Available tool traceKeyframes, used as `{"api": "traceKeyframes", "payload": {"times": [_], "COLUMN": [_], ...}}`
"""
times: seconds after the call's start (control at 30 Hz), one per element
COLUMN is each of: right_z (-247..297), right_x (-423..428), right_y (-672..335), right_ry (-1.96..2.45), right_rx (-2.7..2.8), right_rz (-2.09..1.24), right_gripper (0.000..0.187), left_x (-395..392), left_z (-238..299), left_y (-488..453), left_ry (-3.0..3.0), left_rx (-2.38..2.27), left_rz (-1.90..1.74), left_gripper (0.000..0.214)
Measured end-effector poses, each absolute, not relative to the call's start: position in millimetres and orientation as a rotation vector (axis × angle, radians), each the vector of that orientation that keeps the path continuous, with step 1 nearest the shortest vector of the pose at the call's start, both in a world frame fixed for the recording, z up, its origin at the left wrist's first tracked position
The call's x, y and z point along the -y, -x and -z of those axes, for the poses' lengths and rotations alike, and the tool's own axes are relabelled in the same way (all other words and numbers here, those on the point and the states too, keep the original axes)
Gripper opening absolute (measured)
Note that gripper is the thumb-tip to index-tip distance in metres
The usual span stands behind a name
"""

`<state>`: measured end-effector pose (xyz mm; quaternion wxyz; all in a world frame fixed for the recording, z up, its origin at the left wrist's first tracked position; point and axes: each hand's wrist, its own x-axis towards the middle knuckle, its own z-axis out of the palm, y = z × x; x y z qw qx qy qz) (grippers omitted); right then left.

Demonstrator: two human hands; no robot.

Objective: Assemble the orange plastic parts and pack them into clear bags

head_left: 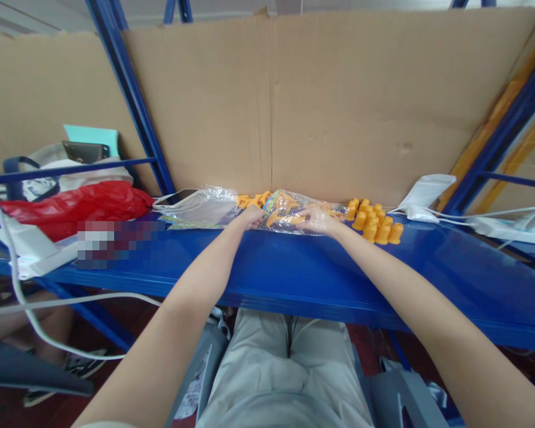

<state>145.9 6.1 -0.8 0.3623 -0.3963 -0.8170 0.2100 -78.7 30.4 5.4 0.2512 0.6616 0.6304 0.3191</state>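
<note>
A clear plastic bag [289, 209] with orange toy pieces and a coloured card inside lies on the blue shelf [294, 267]. My left hand [250, 217] is closed on the bag's left end, beside a few loose orange pieces [249, 200]. My right hand [315, 220] sits inside or under the clear film at the bag's right end, fingers curled on it. A cluster of several upright orange plastic pieces [374, 222] stands just right of my right hand.
More clear bags [200, 208] and a phone [176, 197] lie to the left, then a red bag [75, 208] and a tote. White cables [472, 215] and a white packet [425, 191] lie to the right. Cardboard [339, 101] backs the shelf; blue uprights flank it.
</note>
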Motion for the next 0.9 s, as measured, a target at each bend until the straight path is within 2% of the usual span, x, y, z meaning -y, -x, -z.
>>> {"api": "traceKeyframes", "payload": {"times": [0.27, 0.53, 0.77, 0.9], "right_z": [-9.2, -3.0, 2.3, 2.4], "right_x": [-9.5, -1.5, 0.7, -2.2], "right_y": [-128.5, -122.9, -142.7, -143.8], "right_ry": [1.135, 1.153, 1.110, 1.185], "right_rx": [2.126, 2.168, 2.047, 2.080], "right_rz": [-0.633, -0.737, -0.875, -0.821], "right_gripper": [0.005, 0.011, 0.035, 0.024], "left_x": [-28.6, -16.6, -16.1, -20.9], "left_z": [-9.3, -17.9, -18.2, -16.6], "left_y": [82.4, 86.3, 87.8, 91.8], "left_ry": [-1.527, -1.557, -1.520, -1.479], "left_rx": [-1.708, -1.862, -1.927, -1.913], "left_rz": [-0.808, -0.836, -0.871, -0.853], "left_gripper": [0.020, 0.026, 0.027, 0.030]}}
